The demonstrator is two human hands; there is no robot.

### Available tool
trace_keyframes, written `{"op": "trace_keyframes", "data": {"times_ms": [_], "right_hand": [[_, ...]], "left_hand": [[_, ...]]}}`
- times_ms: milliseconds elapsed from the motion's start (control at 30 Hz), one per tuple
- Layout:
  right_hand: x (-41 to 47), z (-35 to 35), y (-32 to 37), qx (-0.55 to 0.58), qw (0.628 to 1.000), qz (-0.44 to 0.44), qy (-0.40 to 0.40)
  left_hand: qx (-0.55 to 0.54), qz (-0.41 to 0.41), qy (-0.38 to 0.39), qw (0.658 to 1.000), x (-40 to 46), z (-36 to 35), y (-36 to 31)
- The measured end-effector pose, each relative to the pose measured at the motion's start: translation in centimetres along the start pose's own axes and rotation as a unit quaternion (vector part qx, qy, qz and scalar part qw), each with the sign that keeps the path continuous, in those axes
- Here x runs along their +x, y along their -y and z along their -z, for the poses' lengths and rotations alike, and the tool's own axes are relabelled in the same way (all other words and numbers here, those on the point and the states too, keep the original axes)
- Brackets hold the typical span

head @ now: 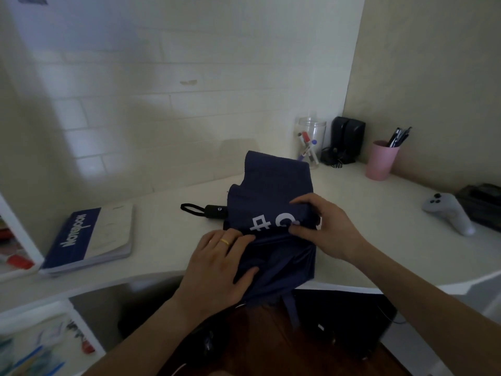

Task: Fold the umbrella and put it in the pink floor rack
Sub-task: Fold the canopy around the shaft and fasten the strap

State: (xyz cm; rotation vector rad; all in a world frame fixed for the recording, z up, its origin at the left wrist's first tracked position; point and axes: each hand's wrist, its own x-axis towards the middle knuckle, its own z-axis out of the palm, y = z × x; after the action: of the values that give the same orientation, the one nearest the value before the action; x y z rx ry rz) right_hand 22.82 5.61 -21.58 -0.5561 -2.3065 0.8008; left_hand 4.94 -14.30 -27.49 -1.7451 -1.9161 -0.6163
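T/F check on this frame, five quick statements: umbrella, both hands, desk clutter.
1. The navy umbrella lies on the white desk. True.
2. Only one hand touches the canopy. False: the left hand and the right hand both press on the fabric.
3. The umbrella's black handle points toward the notebook. True.
4. The pink cup is empty. False: it holds several dark pens.
5. The umbrella already sits in a pink floor rack. False: it is on the desk, and no rack is in view.
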Motion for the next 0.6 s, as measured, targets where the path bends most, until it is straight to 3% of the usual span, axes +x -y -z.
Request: {"op": "trace_keyframes", "data": {"times_ms": [167,300,467,600], "right_hand": [[-1.5,-0.2,-1.9,-0.051,0.992,-0.014,0.117],[-1.6,-0.2,-3.0,-0.043,0.991,-0.026,0.124],[0.6,-0.4,-3.6,-0.066,0.989,-0.04,0.128],[3.9,-0.8,-4.1,-0.102,0.985,-0.05,0.133]], "left_hand": [[-0.136,0.061,0.048,0.988,0.4,0.3,0.4],[-0.229,0.119,0.076,0.963,2.2,0.2,2.4],[-0.175,0.115,0.159,0.965,4.7,-1.2,4.7],[-0.151,0.114,0.162,0.969,7.1,-2.1,5.8]]}}
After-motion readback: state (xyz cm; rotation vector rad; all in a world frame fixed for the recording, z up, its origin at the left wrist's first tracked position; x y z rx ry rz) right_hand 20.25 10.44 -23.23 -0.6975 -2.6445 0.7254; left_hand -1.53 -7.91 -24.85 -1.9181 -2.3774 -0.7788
